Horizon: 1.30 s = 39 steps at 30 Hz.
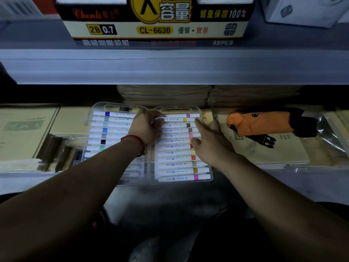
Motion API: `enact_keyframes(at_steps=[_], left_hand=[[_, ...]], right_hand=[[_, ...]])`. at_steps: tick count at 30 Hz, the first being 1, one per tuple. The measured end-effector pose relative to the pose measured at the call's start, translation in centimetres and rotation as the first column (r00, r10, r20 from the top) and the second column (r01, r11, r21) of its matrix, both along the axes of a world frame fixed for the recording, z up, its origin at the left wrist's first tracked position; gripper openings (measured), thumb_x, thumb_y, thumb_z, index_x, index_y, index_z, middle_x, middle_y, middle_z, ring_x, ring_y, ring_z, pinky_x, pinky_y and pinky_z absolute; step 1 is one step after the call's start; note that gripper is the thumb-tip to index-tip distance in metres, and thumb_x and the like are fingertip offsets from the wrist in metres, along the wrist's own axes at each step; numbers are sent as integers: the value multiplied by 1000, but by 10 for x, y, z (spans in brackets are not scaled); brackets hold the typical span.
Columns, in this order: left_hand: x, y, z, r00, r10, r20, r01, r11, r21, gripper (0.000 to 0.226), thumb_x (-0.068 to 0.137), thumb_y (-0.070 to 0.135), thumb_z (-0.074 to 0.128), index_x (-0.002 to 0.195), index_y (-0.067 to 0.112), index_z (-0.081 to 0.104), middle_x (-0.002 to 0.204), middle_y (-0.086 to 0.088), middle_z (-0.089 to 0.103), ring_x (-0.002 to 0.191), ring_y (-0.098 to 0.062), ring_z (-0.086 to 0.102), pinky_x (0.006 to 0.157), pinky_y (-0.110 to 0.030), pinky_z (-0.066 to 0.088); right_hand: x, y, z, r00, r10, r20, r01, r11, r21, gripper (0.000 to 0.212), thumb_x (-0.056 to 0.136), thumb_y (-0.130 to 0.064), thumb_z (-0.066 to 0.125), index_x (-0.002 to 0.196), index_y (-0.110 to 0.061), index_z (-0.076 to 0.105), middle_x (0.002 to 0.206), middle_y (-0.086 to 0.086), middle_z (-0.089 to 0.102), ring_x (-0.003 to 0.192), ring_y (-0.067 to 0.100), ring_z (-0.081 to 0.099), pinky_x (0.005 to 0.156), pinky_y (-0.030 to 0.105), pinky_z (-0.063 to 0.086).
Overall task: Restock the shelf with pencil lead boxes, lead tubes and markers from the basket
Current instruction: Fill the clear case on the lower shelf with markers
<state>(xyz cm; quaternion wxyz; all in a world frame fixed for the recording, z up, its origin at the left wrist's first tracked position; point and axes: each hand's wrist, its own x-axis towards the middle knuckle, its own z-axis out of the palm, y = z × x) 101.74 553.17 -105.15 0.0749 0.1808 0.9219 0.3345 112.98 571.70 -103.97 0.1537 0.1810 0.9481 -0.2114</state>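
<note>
While the left hand (149, 127) bends its fingers down over the near-left edge of the right case (179, 167), gripping it close to the handle end, the right hand (209, 138) lies flat and spread along that case's opposite side, fingers straight and touching the plastic. The hold looks like squaring up: one hand pulls or steadies, the other pushes sideways, so that the case sits snug against the left case (105, 129) beside it. A thin red bracelet (136, 138) circles the left wrist. Both cases are clear, hard plastic with rounded corners and a moulded handle slot at the far end, and each holds a row of white markers (177, 146) lying crosswise, each with a colour band, so the colours can be read through the lid. They rest flat on the lower shelf (28, 178), its front lip smooth and pale, with their near ends at that lip. Behind them stand stacks of brown paper notebooks (164, 95); to the right a soft orange pouch (264, 123) with black trim lies on flat printed pads. On the upper shelf (170, 67) above sits a glossy cardboard lead box (156, 21), already placed. The basket is not in view.
</note>
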Motion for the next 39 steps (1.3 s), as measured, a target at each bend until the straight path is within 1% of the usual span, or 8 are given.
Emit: enact_keyframes(at_steps=[3, 10, 14, 17, 22, 28, 34, 39], left_hand=[[-4, 0, 1, 998, 60, 27, -61, 998, 36, 18, 98, 18, 62, 107, 10, 76, 96, -8, 68, 84, -26, 63, 65, -16, 31], [-4, 2, -2, 999, -22, 50, 20, 999, 40, 18, 95, 18, 63, 104, 14, 78, 102, -10, 75, 91, -28, 70, 72, -21, 43], [-3, 6, 0, 997, -82, -10, 81, 993, -89, 21, 97, 17, 60, 110, 13, 76, 110, -18, 70, 104, -33, 64, 79, -22, 40], [2, 5, -1, 994, -91, -68, 82, 989, -124, 26, 95, 24, 55, 111, 16, 74, 108, -20, 67, 102, -40, 62, 93, -36, 51], [13, 8, 6, 978, -151, -146, 105, 953, -285, 37, 92, 11, 60, 126, 21, 69, 124, -14, 50, 94, -37, 63, 80, -42, 55], [18, 10, 1, 978, -182, -102, 131, 916, -380, 27, 97, 23, 54, 123, 18, 61, 131, -12, 42, 104, -35, 52, 72, -39, 48], [13, 6, 4, 970, -239, -31, 210, 902, -378, 40, 92, 29, 50, 129, 24, 64, 150, -16, 32, 129, -40, 46, 97, -49, 52], [18, 9, 6, 968, -249, -35, 211, 879, -427, 39, 93, 27, 53, 131, 19, 59, 148, -14, 31, 121, -42, 48, 93, -52, 52]], right_hand=[[1, 1, 1, 1000, -10, -18, 9, 1000, -16, 71, 102, -42, 44, 160, -36, 4, 156, 9, 12, 124, 32, 49, 78, 32, 43], [0, -2, 3, 1000, -17, 3, 17, 1000, -12, 70, 102, -41, 43, 160, -37, 3, 162, 9, 2, 131, 33, 45, 78, 30, 40], [0, -2, 3, 1000, -16, -1, 16, 1000, -6, 68, 102, -42, 42, 160, -34, 7, 157, 9, 11, 120, 30, 51, 75, 31, 41], [0, -3, 3, 1000, -12, -7, 12, 1000, 1, 68, 102, -42, 42, 160, -33, 6, 157, 9, 12, 118, 29, 51, 73, 30, 42], [-2, -3, -1, 1000, -14, -22, 14, 1000, 15, 67, 103, -48, 40, 159, -33, 7, 157, 9, 13, 121, 29, 51, 75, 31, 45], [-2, -2, -4, 1000, -1, -6, 2, 1000, 6, 68, 103, -55, 36, 160, -33, 6, 159, 9, 9, 134, 33, 43, 95, 39, 47], [-2, -4, 1, 1000, -7, 16, 8, 998, -66, 73, 102, -57, 37, 161, -31, 2, 163, 7, 1, 149, 34, 20, 111, 43, 34], [-5, -2, 2, 999, -13, 51, 18, 996, -91, 76, 101, -57, 41, 160, -34, 0, 166, 7, -8, 153, 35, 11, 117, 47, 30]])
